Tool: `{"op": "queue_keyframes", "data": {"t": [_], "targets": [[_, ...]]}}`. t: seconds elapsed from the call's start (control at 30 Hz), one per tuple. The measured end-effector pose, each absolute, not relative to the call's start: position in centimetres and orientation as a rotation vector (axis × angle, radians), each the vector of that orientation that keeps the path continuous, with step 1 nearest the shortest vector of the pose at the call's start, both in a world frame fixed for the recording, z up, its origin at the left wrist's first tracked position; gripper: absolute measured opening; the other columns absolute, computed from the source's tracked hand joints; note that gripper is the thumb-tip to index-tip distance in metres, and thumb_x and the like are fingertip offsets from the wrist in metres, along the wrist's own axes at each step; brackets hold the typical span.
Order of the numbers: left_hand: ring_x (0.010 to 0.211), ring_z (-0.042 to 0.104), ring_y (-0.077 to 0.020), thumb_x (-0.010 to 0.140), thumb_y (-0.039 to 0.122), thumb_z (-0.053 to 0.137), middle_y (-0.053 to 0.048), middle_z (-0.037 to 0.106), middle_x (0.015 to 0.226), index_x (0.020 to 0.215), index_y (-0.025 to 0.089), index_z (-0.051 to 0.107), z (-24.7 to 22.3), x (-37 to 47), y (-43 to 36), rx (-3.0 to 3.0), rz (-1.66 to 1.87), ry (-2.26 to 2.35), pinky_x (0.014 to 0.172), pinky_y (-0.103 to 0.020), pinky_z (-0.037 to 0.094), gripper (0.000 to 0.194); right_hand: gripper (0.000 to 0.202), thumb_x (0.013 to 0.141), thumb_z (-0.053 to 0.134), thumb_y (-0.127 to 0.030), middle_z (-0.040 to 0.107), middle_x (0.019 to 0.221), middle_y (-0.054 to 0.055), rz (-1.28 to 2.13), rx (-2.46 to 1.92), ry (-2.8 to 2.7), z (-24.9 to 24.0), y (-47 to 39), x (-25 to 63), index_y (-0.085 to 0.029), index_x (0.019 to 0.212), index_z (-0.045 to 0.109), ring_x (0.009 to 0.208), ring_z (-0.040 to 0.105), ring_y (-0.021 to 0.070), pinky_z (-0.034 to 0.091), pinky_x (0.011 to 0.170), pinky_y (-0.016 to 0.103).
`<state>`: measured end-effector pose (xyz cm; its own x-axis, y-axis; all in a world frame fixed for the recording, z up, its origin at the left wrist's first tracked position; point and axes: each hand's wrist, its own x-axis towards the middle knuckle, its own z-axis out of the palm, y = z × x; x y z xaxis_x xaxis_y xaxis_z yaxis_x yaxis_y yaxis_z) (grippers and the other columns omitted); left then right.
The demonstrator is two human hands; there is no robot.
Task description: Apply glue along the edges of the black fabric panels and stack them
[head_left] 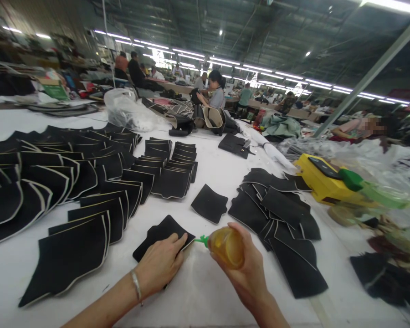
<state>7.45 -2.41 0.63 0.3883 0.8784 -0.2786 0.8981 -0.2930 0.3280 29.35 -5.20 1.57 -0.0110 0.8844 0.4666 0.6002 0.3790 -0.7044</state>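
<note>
My left hand, with a bracelet at its wrist, lies over a black leather-like panel. Its fingers press on top near the panel's right corner, and the thumb side rests along the lower edge. In my right hand is a clear squeeze bottle of amber liquid, tipped sideways. The bottle's green nozzle points left and meets the panel's corner, close to my left fingertips. A single black panel lies flat just beyond the bottle.
Overlapping rows of pale-edged black panels cover the left side, with smaller stacks behind. A loose pile of panels lies right. Beyond it are a yellow box and plastic bags. A co-worker handles pieces across the table.
</note>
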Motion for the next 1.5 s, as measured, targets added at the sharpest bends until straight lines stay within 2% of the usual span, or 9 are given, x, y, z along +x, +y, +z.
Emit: {"op": "queue_keyframes", "data": {"t": [0.2, 0.43, 0.63, 0.8, 0.97, 1.13, 1.3, 1.4, 1.5], "targets": [[0.086, 0.065, -0.0216, 0.091, 0.025, 0.028, -0.007, 0.061, 0.103, 0.141, 0.021, 0.045, 0.8, 7.4, -2.3, 2.188, -0.029, 1.47, 0.078, -0.034, 0.048, 0.053, 0.055, 0.075, 0.077, -0.037, 0.066, 0.108, 0.007, 0.436, -1.299, -1.694, 1.4, -5.4, 29.1, -0.026, 0.123, 0.052, 0.092, 0.066, 0.0266, 0.054, 0.082, 0.037], [0.085, 0.064, -0.0205, 0.09, 0.022, 0.029, -0.007, 0.06, 0.103, 0.141, 0.021, 0.045, 1.2, 7.2, -2.3, 2.18, -0.032, 1.447, 0.077, -0.032, 0.047, 0.054, 0.055, 0.076, 0.076, -0.038, 0.064, 0.114, 0.007, 0.426, -1.349, -1.634, 1.0, -5.4, 29.4, -0.025, 0.124, 0.051, 0.099, 0.063, 0.0271, 0.05, 0.09, 0.04], [0.089, 0.064, -0.021, 0.09, 0.023, 0.029, -0.008, 0.06, 0.103, 0.141, 0.019, 0.046, 0.9, 7.1, -2.3, 2.159, 0.012, 1.441, 0.08, -0.032, 0.047, 0.053, 0.057, 0.073, 0.078, -0.04, 0.064, 0.104, 0.003, 0.693, -1.361, -1.556, 0.8, -5.6, 29.3, -0.026, 0.121, 0.052, 0.088, 0.063, 0.0236, 0.051, 0.081, 0.034], [0.092, 0.063, -0.0206, 0.09, 0.022, 0.029, -0.008, 0.06, 0.105, 0.142, 0.018, 0.044, 0.8, 6.8, -2.2, 2.141, 0.019, 1.42, 0.085, -0.033, 0.047, 0.054, 0.054, 0.073, 0.078, -0.041, 0.062, 0.109, 0.003, 0.675, -1.375, -1.464, 1.2, -5.8, 29.1, -0.025, 0.119, 0.053, 0.093, 0.061, 0.0236, 0.05, 0.082, 0.032], [0.092, 0.063, -0.021, 0.09, 0.023, 0.03, -0.008, 0.06, 0.106, 0.142, 0.018, 0.044, 0.7, 6.8, -2.2, 2.13, 0.029, 1.406, 0.086, -0.034, 0.047, 0.054, 0.057, 0.073, 0.078, -0.042, 0.063, 0.101, 0.001, 0.827, -1.337, -1.528, 0.6, -6.3, 29.0, -0.024, 0.119, 0.051, 0.086, 0.061, 0.0214, 0.049, 0.077, 0.03], [0.094, 0.063, -0.0223, 0.09, 0.023, 0.029, -0.009, 0.06, 0.108, 0.143, 0.016, 0.042, 0.6, 6.8, -2.2, 2.133, 0.031, 1.404, 0.087, -0.036, 0.047, 0.055, 0.057, 0.073, 0.078, -0.043, 0.06, 0.106, 0.001, 0.774, -1.355, -1.472, 0.2, -6.6, 28.9, -0.025, 0.12, 0.051, 0.09, 0.06, 0.0211, 0.048, 0.082, 0.03], [0.091, 0.062, -0.0213, 0.09, 0.022, 0.029, -0.009, 0.06, 0.107, 0.143, 0.016, 0.042, 0.7, 6.7, -2.3, 2.135, 0.036, 1.407, 0.085, -0.035, 0.047, 0.055, 0.059, 0.071, 0.079, -0.044, 0.061, 0.107, 0.002, 0.93, -1.302, -1.465, 0.2, -7.2, 28.5, -0.025, 0.12, 0.052, 0.091, 0.06, 0.0219, 0.049, 0.078, 0.029], [0.089, 0.062, -0.0211, 0.091, 0.023, 0.029, -0.009, 0.06, 0.107, 0.143, 0.016, 0.042, 0.7, 6.7, -2.4, 2.144, 0.031, 1.413, 0.082, -0.034, 0.047, 0.054, 0.058, 0.072, 0.079, -0.043, 0.061, 0.104, 0.001, 0.886, -1.347, -1.422, 0.3, -7.5, 28.4, -0.024, 0.12, 0.052, 0.087, 0.06, 0.0209, 0.049, 0.079, 0.029], [0.089, 0.062, -0.0207, 0.091, 0.022, 0.029, -0.009, 0.06, 0.106, 0.143, 0.017, 0.042, 0.7, 6.7, -2.4, 2.152, 0.024, 1.413, 0.082, -0.033, 0.047, 0.054, 0.058, 0.071, 0.079, -0.043, 0.061, 0.108, 0.002, 0.918, -1.323, -1.432, 0.1, -7.7, 28.3, -0.024, 0.12, 0.052, 0.093, 0.059, 0.0223, 0.048, 0.082, 0.029]]}}
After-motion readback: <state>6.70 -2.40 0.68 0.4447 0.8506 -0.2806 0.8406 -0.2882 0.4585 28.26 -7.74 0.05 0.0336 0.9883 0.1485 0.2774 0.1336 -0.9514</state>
